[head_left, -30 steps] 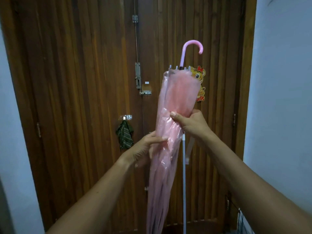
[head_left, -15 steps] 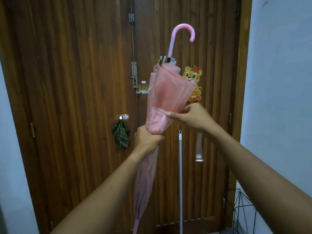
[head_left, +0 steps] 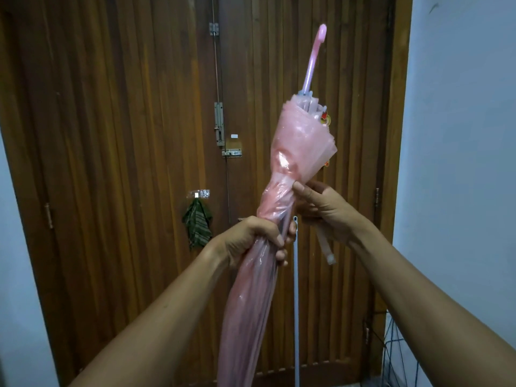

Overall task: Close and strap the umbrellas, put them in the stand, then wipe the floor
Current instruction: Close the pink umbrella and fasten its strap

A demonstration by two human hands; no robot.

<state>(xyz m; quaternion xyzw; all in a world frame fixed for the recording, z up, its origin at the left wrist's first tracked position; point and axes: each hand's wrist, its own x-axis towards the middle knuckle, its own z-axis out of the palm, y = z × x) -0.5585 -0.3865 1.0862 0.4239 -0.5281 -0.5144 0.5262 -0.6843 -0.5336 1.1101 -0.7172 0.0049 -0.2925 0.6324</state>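
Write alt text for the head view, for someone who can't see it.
Two hands hold a closed pink translucent umbrella, handle up, before a wooden double door: left hand grips the gathered canopy, right hand pinches the folds above, strap dangling unfastened. A wire stand shows lower right.

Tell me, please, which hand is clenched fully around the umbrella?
The left hand, fisted round the pink umbrella; the right hand only pinches it higher up.

The pink umbrella [head_left: 301,146] is blocking the middle, with a white pole [head_left: 296,317] standing just behind it before the wooden door [head_left: 125,163]. The wire stand [head_left: 396,356] is crowding the lower right corner; room is lying open leftward.
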